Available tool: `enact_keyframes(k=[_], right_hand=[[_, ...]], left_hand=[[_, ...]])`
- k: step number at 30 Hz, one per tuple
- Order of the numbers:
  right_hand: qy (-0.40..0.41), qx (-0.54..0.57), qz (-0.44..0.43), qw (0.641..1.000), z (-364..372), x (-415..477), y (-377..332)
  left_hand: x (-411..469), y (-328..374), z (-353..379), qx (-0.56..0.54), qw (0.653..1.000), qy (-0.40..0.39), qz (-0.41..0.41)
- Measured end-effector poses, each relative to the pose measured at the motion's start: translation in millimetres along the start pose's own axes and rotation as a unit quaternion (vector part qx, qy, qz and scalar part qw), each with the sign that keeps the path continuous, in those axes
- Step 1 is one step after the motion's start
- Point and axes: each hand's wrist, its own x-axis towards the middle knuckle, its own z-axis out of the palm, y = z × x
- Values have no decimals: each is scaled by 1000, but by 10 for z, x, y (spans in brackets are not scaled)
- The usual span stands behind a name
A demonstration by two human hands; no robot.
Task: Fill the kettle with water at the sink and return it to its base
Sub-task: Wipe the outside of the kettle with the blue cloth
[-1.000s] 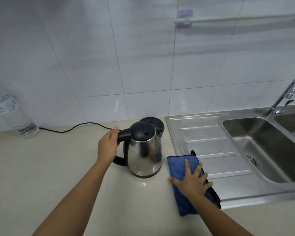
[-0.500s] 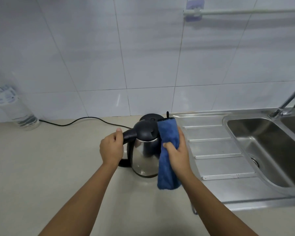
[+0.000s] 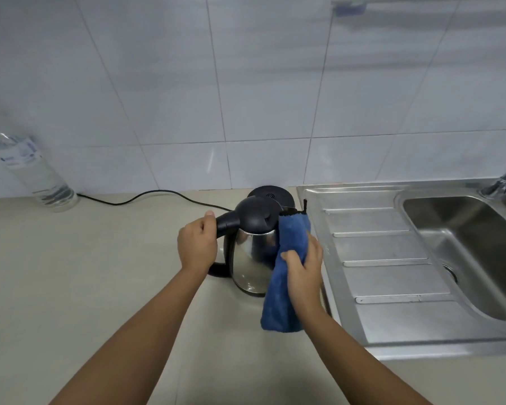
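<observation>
A steel kettle [image 3: 247,258] with a black lid and handle stands on the counter, just in front of its round black base [image 3: 270,195]. My left hand [image 3: 197,244] grips the black handle. My right hand [image 3: 304,266] holds a blue cloth [image 3: 285,290] against the kettle's right side; the cloth hangs down past the kettle's bottom. The sink [image 3: 462,249] lies to the right, and part of its tap [image 3: 503,181] shows at the frame's right edge.
The base's black power cord [image 3: 146,197] runs left along the wall. A clear plastic water bottle [image 3: 32,173] stands at the back left. The steel drainboard [image 3: 383,258] lies between kettle and sink basin. A towel rail [image 3: 421,0] is on the tiled wall.
My right hand picked the blue cloth up from the drainboard edge, brought it to the kettle's side, and has slid it lower down the body. My left hand stays on the handle.
</observation>
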Motion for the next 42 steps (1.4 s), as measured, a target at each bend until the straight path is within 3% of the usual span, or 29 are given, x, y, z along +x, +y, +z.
enact_keyframes(k=[4, 7, 12, 15, 19, 20, 23, 26, 28, 33, 35, 37, 39, 42], right_hand=[[-59, -153, -154, 974, 54, -350, 272], [-63, -335, -236, 910, -57, -485, 463], [-71, -419, -425, 799, 5, -375, 264], [-80, -465, -465, 749, 93, -295, 118], [-202, -605, -474, 607, -85, -403, 255], [-231, -625, -461, 586, -146, -435, 286], [-252, -630, -464, 569, -203, -416, 208], [-182, -582, -511, 605, -94, -284, -35], [-158, -564, -536, 608, -26, -197, -148], [-285, -609, -545, 500, -258, -207, 182], [-312, -609, -516, 515, -476, -143, 272], [-293, -602, -471, 574, -689, -27, 312], [-253, -567, -404, 671, -891, 123, 340], [-221, -399, -222, 862, -1006, 300, 261]], left_hand=[[-20, 40, -15, 3, 1000, -3, -2], [-13, 49, -34, 12, 1000, -10, 4], [-8, 58, -44, 5, 1000, -22, 0], [9, 44, -47, -7, 999, -32, -6], [0, 60, -61, 6, 999, -35, 12], [-8, 63, -59, 5, 999, -38, 12], [-9, 68, -62, 11, 999, -44, 14], [-9, 93, -76, 18, 999, -46, 20], [-15, 102, -78, 13, 999, -41, 20], [-15, 91, -77, 6, 999, -43, 9], [-15, 103, -84, 2, 999, -51, 9], [-12, 106, -87, -5, 998, -55, 6], [5, 76, -76, -1, 999, -53, 9], [15, 27, -50, 33, 997, -63, 26]])
